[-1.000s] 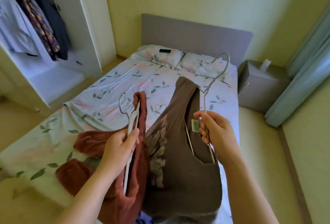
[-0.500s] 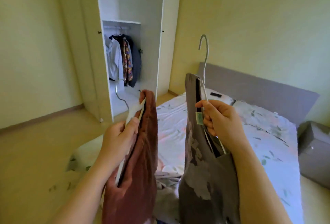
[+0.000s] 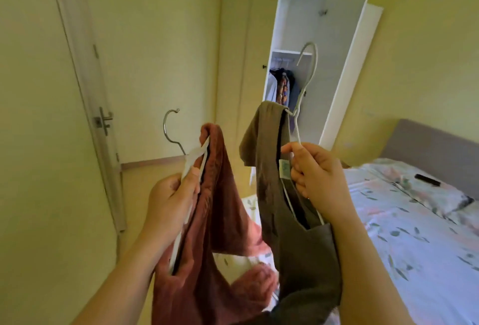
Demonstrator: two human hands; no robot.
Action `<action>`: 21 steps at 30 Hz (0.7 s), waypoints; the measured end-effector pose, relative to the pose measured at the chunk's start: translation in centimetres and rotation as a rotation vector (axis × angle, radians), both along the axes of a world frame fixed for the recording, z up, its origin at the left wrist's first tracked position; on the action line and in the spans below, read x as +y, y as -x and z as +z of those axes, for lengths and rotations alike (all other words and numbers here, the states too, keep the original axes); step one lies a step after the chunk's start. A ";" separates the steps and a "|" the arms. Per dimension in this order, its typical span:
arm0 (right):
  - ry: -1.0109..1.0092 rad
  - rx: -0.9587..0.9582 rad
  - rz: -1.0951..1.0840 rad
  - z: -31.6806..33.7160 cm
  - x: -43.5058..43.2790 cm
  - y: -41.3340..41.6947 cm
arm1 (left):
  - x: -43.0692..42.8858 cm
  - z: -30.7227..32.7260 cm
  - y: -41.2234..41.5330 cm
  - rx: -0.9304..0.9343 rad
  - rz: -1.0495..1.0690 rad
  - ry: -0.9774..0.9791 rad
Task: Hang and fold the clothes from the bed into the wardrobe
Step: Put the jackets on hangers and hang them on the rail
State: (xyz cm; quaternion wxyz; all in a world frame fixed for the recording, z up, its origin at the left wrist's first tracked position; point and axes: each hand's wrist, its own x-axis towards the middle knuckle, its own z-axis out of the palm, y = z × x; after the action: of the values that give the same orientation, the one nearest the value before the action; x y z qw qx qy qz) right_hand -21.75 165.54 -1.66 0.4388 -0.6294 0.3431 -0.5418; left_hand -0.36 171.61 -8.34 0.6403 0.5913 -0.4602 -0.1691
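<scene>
Wardrobe [image 3: 344, 39] now ahead, bed [image 3: 414, 234] shifted right. Our left hand [image 3: 168, 203] grips white hanger [image 3: 194, 161] bearing rust garment [image 3: 223, 208]; our right hand [image 3: 318, 177], wire hanger [image 3: 292, 112] bearing brown garment [image 3: 305, 260].

one head-worn wide view, seemingly tilted, faces the wardrobe [image 3: 241, 65] across the room.

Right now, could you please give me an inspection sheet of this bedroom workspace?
Surface: bed, leaf-print sheet, pillows at its head.
Job's things: rust-red garment on white hanger; brown garment on wire hanger; wardrobe open, clothes hanging inside.
Clutter: small dark object by the pillows.
Grippers: left hand grips white hanger; right hand pinches wire hanger.
Cables: nothing seen.
Surroundings: door with lever handle, yellow walls.
</scene>
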 end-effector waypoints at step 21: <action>-0.023 0.041 0.297 -2.4 -13.6 -9.7 | -8.8 -0.2 -6.0 0.054 0.222 -0.070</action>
State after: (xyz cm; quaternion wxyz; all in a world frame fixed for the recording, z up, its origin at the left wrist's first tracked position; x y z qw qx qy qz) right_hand -12.02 151.92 -4.06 0.5143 -0.6791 0.2613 -0.4539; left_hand 5.67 162.83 -8.57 0.6461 0.6559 -0.3682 -0.1292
